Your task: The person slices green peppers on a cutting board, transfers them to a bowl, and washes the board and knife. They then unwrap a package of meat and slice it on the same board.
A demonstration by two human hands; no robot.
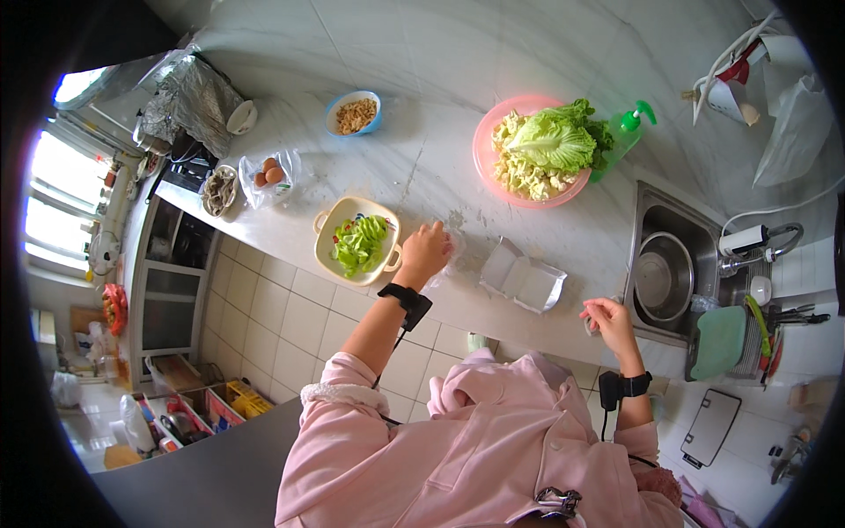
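My left hand (426,252) is on a crumpled clear plastic bag (454,264) at the counter's front, its fingers curled into it. Just left of that hand is a cream two-handled dish (325,245) with chopped green leaves (360,244) in it. To the right of the bag lies an unfolded foil-lined wrapper (525,276), silvery inside. My right hand (610,323) hovers by the counter edge near the sink, fingers bent. A small greyish thing (589,327) shows under its fingers; whether I hold it cannot be told.
A pink basin (485,168) holds lettuce and cauliflower pieces, with a green pump bottle (624,142) beside it. Farther left are a blue bowl (376,125), bagged eggs (269,173) and a bowl of grey food (220,191). The steel sink (650,198) contains a metal basin (663,277).
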